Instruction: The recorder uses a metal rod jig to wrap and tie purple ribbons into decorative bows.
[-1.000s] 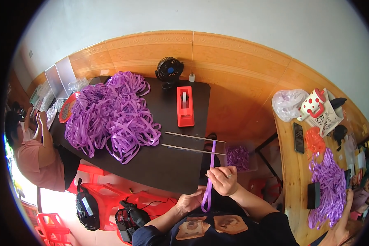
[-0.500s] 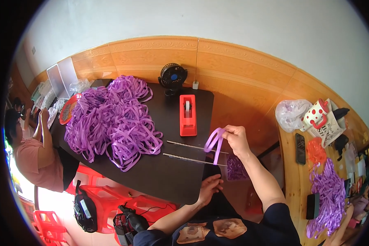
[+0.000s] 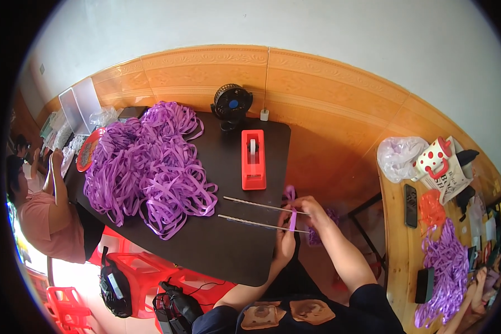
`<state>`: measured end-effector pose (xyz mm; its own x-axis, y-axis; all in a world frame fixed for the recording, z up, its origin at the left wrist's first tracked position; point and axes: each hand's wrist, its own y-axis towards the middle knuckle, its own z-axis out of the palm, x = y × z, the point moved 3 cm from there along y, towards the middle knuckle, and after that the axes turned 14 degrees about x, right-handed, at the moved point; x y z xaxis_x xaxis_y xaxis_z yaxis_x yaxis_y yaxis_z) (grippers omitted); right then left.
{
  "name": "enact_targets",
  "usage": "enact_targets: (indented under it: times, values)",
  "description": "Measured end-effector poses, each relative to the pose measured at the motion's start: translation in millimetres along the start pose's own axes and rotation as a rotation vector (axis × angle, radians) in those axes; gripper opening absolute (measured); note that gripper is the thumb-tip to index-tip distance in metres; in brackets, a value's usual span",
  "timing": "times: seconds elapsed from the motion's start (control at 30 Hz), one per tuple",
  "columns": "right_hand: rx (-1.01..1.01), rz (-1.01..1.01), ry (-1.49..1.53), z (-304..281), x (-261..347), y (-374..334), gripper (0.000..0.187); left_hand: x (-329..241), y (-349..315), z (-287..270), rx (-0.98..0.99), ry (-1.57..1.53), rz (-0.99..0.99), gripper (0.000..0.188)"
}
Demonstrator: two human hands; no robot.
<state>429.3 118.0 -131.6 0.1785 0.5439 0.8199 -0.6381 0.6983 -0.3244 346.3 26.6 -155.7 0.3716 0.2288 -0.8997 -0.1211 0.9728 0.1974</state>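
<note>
A purple ribbon strip is wrapped across two thin parallel rods that lie on the dark table and stick out past its right edge. My left hand pinches the ribbon's lower end at the nearer rod. My right hand grips the ribbon at the farther rod. A red tape dispenser stands just beyond the rods. A big heap of purple ribbon strips covers the table's left half.
A small black fan stands at the table's far edge. A person in a pink top sits at the left. Red plastic stools are under the table. A wooden bench at right holds bags, a phone and more purple ribbon.
My right hand brought the ribbon loop down from above the table onto the rods. My left hand rose from my lap to the nearer rod and took the ribbon's end.
</note>
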Motion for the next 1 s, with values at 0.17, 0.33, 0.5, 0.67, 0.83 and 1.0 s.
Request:
enact_targets:
  times: [0.17,0.33,0.5,0.67,0.83,1.0]
  values:
    - [-0.096,-0.028,0.223,-1,-20,-20,0.017,-12,0,14,-0.034,0.172,0.049,0.038]
    - [-0.179,0.040,-0.030,-14,-48,-25,0.012,-35,-2,22,-0.040,0.120,0.035,0.036]
    - [-0.165,0.058,0.200,-25,-92,-31,0.018,-2,-7,13,-0.004,-0.148,-0.183,0.023]
    - [-0.321,0.198,0.013,-37,-129,-87,0.016,8,-14,-6,0.057,-0.176,-0.170,0.021]
    - [-0.506,-0.546,-0.500,2,-109,-124,0.033,-6,-20,-3,0.117,-0.286,-0.260,0.020]
    - [-0.472,-0.673,-0.965,27,-101,-120,0.033,-13,-24,3,0.117,-0.339,-0.337,0.022]
